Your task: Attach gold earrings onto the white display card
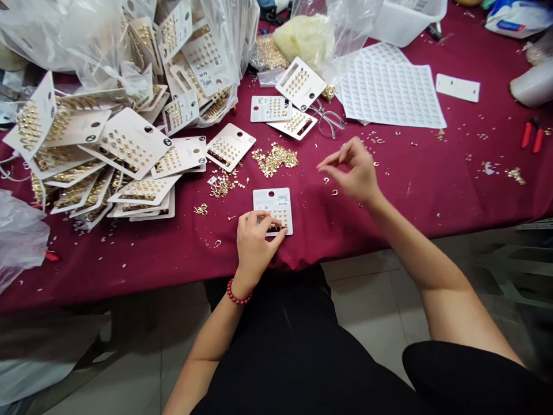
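Note:
In front of me an earring card (pixel 283 200) lies back side up on the cloth, with a price label and rows of small gold earring backs. My left hand (pixel 254 239), a red bead bracelet at its wrist, grips the card's lower left part with bent fingers and thumb, covering that corner. My right hand (pixel 356 173) hovers to the right, apart from the card, its thumb and fingertips drawn together. Whatever it may pinch is too small to make out. Between the hands, farther back, lies a pile of small gold earring backs (pixel 275 159).
Stacked earring cards (pixel 129 144) and plastic bags crowd the left. Glasses (pixel 329 122) lie beside more cards. Label sheets (pixel 393 92), a white tub (pixel 408 23) and red-handled pliers (pixel 532 136) stand farther right. Loose gold hoops (pixel 218 244) are scattered over the maroon cloth (pixel 475 178).

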`<state>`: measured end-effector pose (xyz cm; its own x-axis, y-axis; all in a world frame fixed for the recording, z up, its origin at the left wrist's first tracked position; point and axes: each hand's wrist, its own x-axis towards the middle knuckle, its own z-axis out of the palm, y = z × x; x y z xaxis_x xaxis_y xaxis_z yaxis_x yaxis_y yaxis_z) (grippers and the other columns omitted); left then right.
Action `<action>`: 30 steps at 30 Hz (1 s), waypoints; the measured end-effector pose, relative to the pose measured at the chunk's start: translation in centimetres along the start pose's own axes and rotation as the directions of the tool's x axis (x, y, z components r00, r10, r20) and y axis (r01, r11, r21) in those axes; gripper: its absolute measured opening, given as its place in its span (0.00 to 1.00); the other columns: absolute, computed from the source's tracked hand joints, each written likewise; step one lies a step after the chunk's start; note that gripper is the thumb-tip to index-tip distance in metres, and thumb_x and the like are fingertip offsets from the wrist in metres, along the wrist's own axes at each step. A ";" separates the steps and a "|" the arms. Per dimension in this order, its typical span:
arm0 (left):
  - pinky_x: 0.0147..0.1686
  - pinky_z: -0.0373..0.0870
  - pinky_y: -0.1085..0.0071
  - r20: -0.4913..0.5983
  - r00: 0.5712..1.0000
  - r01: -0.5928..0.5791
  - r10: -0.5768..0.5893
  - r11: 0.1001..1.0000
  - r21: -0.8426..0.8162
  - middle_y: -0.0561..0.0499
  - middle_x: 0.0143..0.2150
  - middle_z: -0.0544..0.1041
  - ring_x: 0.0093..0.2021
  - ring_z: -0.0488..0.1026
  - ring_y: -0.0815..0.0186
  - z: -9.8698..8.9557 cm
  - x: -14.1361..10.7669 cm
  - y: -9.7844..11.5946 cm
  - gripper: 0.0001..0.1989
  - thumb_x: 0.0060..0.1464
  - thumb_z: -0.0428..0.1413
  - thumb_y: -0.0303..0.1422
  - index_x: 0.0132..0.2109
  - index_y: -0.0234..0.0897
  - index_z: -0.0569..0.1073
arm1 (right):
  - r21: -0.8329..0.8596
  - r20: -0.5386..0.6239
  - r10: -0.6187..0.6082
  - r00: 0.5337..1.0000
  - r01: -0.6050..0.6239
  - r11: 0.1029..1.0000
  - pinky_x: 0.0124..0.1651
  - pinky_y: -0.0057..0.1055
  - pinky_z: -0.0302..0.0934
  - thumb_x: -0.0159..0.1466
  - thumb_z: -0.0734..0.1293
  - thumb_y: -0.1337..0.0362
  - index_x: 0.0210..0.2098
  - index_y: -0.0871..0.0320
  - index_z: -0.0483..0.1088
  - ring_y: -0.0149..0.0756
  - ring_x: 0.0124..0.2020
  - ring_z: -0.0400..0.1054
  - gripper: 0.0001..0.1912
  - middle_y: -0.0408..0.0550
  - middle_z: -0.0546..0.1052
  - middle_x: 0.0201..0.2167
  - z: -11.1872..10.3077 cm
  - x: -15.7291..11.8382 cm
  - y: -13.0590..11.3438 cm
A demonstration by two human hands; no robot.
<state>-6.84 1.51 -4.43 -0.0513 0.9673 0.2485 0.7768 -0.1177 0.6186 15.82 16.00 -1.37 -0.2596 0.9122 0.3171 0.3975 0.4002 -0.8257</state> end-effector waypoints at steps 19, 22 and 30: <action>0.51 0.66 0.61 0.014 1.000 -0.006 0.006 1.000 -0.008 0.48 0.45 0.74 0.49 0.66 0.56 -0.1 0.1 -0.1 0.05 0.52 0.64 0.36 0.36 0.41 0.78 | -0.099 0.441 -0.200 0.875 0.269 0.958 0.35 0.31 0.58 0.64 0.67 0.66 0.27 0.53 0.48 0.35 0.31 0.65 0.20 0.46 0.76 0.29 5.2 -5.5 -3.2; 0.51 0.66 0.61 0.017 1.000 -0.004 0.004 1.000 -0.003 0.48 0.45 0.74 0.49 0.66 0.56 -0.1 0.1 -0.1 0.05 0.52 0.63 0.36 0.36 0.42 0.78 | -0.110 0.487 -0.242 0.839 0.334 0.936 0.36 0.32 0.58 0.65 0.65 0.65 0.27 0.53 0.48 0.35 0.30 0.63 0.19 0.45 0.75 0.28 5.1 -5.1 -3.0; 0.51 0.66 0.61 0.010 1.000 0.001 0.000 1.000 -0.020 0.48 0.45 0.74 0.49 0.66 0.56 -0.1 0.0 -0.1 0.05 0.52 0.63 0.36 0.36 0.42 0.78 | -0.163 0.623 -0.338 0.706 0.539 0.826 0.34 0.29 0.52 0.66 0.61 0.68 0.28 0.54 0.50 0.31 0.27 0.59 0.14 0.43 0.71 0.27 5.3 -3.7 -2.8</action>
<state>-7.01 1.50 -4.44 -0.0453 0.9695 0.2408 0.7641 -0.1217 0.6336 11.02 11.09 -2.72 -0.8658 0.4532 0.2123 0.3314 0.8370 -0.4354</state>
